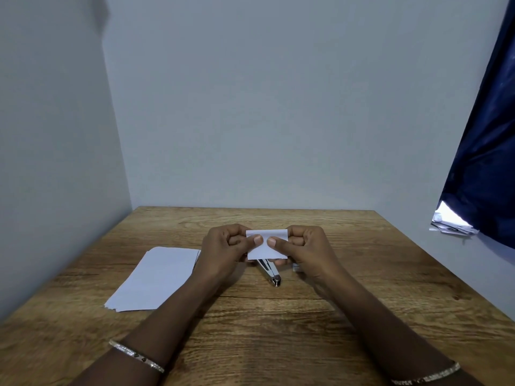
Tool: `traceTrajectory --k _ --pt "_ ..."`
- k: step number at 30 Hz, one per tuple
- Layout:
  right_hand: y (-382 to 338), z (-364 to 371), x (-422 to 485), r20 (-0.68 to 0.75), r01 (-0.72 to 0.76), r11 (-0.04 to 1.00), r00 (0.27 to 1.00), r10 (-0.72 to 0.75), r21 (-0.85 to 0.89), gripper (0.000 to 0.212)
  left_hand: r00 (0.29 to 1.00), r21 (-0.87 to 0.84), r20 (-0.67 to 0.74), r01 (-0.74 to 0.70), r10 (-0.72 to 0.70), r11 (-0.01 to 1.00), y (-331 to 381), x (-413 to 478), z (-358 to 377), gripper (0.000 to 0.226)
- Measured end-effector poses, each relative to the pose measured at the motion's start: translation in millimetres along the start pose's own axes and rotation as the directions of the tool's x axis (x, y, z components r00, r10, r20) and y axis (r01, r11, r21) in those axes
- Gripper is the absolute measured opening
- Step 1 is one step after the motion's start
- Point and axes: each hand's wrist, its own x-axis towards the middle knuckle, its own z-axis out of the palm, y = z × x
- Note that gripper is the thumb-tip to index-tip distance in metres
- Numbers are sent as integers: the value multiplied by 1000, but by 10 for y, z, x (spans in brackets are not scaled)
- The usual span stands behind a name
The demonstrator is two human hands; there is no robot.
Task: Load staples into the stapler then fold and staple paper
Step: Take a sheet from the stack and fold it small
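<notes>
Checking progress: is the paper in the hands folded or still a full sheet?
Folded: the paper pinched by the left hand and right hand is far smaller than the stack's sheets.

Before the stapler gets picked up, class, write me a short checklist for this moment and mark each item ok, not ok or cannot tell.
1. Folded paper held by both hands, left hand and right hand: ok.
2. Paper edges lined up: cannot tell.
3. Stapler within reach, on the table below the paper: ok.
4. Staples loaded: cannot tell.
5. A hand free to take the stapler: not ok.
6. Spare paper stack lying apart, left of the hands: ok.
</notes>
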Motion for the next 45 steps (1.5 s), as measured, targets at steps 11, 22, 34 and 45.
traceTrajectory --k 11,22,34,45 --pt "-9 -9 4 -1 20 1000 1000 -20 -2 24 999 -128 3 53 -53 990 90 -22 16 15" --pt "63 -33 37 17 20 999 1000 -20 -40 31 998 -128 -39 38 -44 991 45 7 21 20" --pt "44 -16 24 28 24 999 999 -23 -26 32 995 5 -43 -92 92 996 -47 58 -26 6" --pt "10 15 22 -16 124 990 992 -125 -74 13 999 -55 -6 -49 49 997 -25 45 -8 8"
